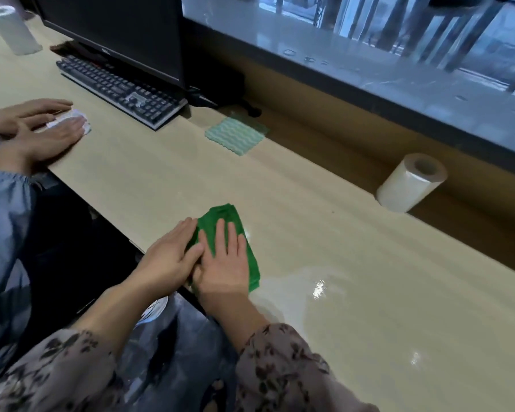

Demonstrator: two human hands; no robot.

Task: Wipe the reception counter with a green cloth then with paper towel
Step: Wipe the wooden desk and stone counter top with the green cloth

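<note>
Both hands, left hand (173, 257) and right hand (225, 261), lie flat with fingers spread, pressing the folded green cloth (231, 224) near the surface's (324, 257) front edge and hiding much of it. Beyond the cloth the surface is bare up to a paper towel roll (411, 182) lying by the back wall. Far left of the cloth, another person's hands (39, 129) cover a pale wipe.

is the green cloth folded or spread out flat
Folded. The green cloth is a compact pad with stacked layered edges at its far and right ends, pressed flat on the counter under both hands.
</note>
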